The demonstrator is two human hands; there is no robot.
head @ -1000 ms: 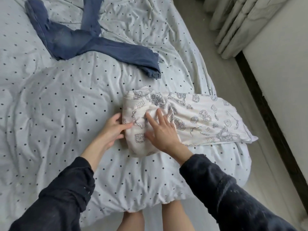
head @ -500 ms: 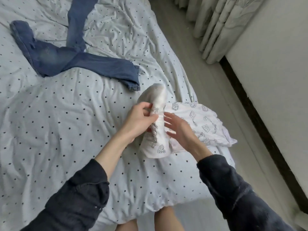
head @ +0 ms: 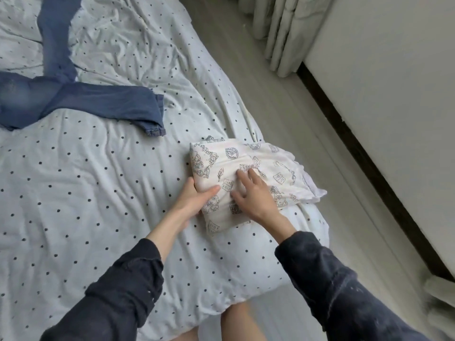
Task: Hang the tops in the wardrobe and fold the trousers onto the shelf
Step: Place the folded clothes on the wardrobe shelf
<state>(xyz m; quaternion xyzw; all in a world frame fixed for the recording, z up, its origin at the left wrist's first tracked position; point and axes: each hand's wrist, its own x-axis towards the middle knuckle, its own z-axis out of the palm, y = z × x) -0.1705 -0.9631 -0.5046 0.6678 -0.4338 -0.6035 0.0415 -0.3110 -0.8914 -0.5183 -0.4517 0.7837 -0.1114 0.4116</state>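
White printed trousers (head: pixel 221 158) lie folded into a thick packet at the bed's near right corner, one end sticking out to the right. My left hand (head: pixel 195 199) grips the packet's left edge, thumb on top and fingers hidden beneath it. My right hand (head: pixel 253 195) rests flat on top with fingers spread. Blue jeans (head: pixel 81 99) lie spread out on the bed, up and to the left of the packet.
The bed (head: pixel 86 193) is covered by a rumpled white dotted duvet. To its right runs a strip of grey floor (head: pixel 283 99), then a white wall with a dark skirting (head: pixel 364 148). Pale curtains (head: pixel 280 33) hang at the top right.
The left part of the printed trousers was lifted, turned over to the right and laid flat on the rest. Both hands followed it and now lie on the shorter packet.
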